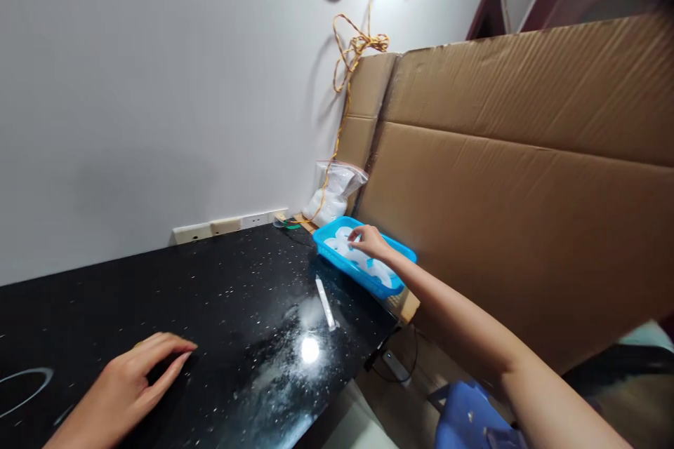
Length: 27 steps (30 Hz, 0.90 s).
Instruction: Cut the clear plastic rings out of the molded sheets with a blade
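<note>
My right hand (pixel 370 241) reaches into a blue plastic tray (pixel 352 268) at the far right corner of the black speckled tabletop (pixel 226 302). Its fingers are pinched on a small white item among several white pieces in the tray. My left hand (pixel 137 377) lies flat on the tabletop near the front left, fingers stretched out and holding nothing. A thin white strip (pixel 325 303) lies on the table between the tray and a bright light reflection.
A large cardboard sheet (pixel 516 175) stands upright along the right side. A clear zip bag (pixel 335 193) with white contents leans against the wall behind the tray. An orange cord (pixel 352 56) hangs down the wall. A blue object (pixel 466 417) sits below the table edge.
</note>
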Motion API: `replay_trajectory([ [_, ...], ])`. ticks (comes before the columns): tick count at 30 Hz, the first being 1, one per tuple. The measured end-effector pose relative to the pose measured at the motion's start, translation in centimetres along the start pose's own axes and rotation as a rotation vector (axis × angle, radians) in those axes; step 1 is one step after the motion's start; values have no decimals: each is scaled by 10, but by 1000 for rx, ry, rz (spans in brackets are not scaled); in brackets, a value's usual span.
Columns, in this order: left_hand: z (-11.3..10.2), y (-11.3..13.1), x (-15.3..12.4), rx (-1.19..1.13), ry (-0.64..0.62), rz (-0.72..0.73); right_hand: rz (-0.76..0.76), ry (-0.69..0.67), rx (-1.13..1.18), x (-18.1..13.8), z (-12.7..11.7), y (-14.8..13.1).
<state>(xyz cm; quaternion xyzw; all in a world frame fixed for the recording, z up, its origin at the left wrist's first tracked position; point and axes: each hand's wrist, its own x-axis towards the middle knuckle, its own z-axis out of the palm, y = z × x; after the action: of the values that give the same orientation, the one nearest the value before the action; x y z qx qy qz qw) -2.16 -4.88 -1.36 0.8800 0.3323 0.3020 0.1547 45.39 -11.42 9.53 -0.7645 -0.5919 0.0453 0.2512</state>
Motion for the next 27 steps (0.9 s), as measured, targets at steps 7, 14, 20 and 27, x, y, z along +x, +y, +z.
replay_trajectory([
  [7,-19,31,1,90,15,36,-463,-206,-56,-49,54,-95],
  [14,-36,50,-1,234,191,-91,-697,-521,23,-78,146,-195],
  [20,-129,43,-76,442,448,-416,-830,-554,101,-85,209,-290],
  [27,-177,6,-233,593,491,-1322,-973,-663,115,-108,280,-383],
])
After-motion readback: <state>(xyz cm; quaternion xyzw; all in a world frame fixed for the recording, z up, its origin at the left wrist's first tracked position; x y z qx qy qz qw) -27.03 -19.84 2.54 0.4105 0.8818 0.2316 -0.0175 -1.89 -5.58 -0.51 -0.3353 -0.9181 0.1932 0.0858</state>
